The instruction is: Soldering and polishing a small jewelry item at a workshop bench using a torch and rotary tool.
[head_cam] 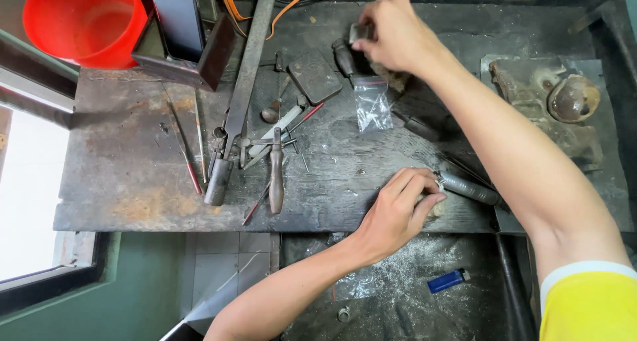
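Note:
My right hand reaches to the far side of the dark metal workbench and pinches a small grey metal piece between thumb and fingers. Just below it lies a small clear plastic bag holding tiny parts. My left hand rests near the bench's front edge, its fingers curled over a small pale object that is mostly hidden. A grey cylindrical tool handle lies right beside its fingertips, touching or nearly so.
A red bucket stands at the far left. Files, pliers, thin rods and a long flat bar lie mid-bench. A rusty metal block sits at the right. A blue lighter lies in the dusty tray below.

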